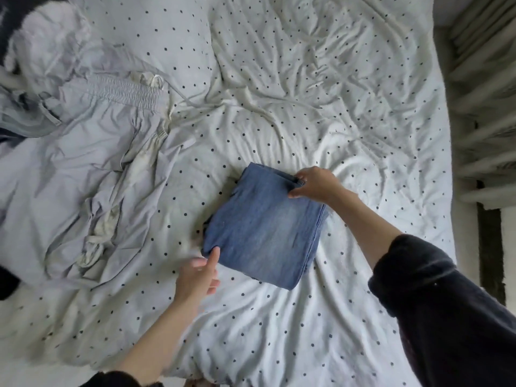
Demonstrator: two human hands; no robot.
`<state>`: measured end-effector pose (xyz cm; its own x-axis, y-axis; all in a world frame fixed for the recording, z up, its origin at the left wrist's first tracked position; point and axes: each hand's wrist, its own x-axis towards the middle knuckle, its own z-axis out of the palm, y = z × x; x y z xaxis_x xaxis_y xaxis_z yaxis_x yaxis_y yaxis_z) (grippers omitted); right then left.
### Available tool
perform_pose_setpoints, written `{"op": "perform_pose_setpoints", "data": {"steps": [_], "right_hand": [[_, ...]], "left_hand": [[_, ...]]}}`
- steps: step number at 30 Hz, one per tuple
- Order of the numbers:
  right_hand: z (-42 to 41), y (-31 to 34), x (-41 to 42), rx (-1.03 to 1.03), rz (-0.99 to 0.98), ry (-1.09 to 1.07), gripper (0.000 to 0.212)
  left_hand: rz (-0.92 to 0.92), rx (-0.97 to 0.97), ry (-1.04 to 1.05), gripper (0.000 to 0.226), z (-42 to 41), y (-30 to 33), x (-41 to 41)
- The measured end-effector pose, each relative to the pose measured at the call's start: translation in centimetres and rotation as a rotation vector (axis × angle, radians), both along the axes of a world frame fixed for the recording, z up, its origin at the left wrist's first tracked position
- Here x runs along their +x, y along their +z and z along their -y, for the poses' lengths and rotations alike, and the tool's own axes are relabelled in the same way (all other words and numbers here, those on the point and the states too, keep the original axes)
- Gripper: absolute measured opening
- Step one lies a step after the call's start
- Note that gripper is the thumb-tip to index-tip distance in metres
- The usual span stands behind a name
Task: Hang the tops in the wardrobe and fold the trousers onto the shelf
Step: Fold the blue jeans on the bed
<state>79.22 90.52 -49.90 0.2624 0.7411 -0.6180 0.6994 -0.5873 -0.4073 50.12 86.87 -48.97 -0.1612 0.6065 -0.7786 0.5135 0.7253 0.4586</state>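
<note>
- The duvet [293,88], white with small dark dots and heavily creased, covers nearly the whole view.
- Grey trousers [92,163] with a shirred waistband and a drawstring lie spread and rumpled over the duvet's left part, well apart from both hands.
- A pale fluffy garment [47,37] lies in the top left corner, above the grey trousers.
- A radiator [483,88] runs down the right edge, beside the bed.
- The jeans [262,227], folded into a compact blue block, lie on the duvet at centre, between the two hands.
- The right hand [314,185], reaching from a dark rolled sleeve, grips the jeans' far right corner: fingers curled over the top edge, thumb pressed on the upper face.
- The left hand [199,275] sits at the jeans' near left corner, thumb raised and touching the fold's edge; the other fingers are blurred and appear loosely curled, holding nothing that can be seen.
</note>
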Motion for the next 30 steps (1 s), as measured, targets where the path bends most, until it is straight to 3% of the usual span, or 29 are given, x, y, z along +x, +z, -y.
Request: {"op": "perform_pose_setpoints", "data": {"steps": [2,4,10,17,21,24,30], "right_hand": [[0.2,0.4,-0.3,-0.002,-0.016,-0.023,0.057],[0.8,1.0,-0.2,0.007,-0.041,-0.067,0.052],[3.5,3.6,0.9,0.013,-0.172,-0.262,0.04],[7.6,8.2,0.4,0.059,-0.34,-0.536,0.017],[10.9,11.8,-0.7,0.093,-0.393,-0.675,0.001],[14.7,14.5,-1.8,0.144,-0.401,-0.801,0.002],[26.4,20.9,-6.9,0.308,-0.397,-1.183,0.006]], "left_hand": [[0.249,-0.211,0.131,0.041,0.0,-0.2,0.4],[0.355,-0.192,0.209,0.031,0.0,-0.5,1.0],[0.406,-0.122,0.13,0.029,-0.5,0.7,0.6],[0.498,0.1,0.11,0.024,-5.2,5.3,2.5],[0.595,0.1,-0.101,0.018,-7.5,8.3,2.6],[0.674,0.071,-0.25,0.029,-7.5,10.4,3.2],[0.834,0.022,-0.607,0.018,-4.0,15.8,7.1]]}}
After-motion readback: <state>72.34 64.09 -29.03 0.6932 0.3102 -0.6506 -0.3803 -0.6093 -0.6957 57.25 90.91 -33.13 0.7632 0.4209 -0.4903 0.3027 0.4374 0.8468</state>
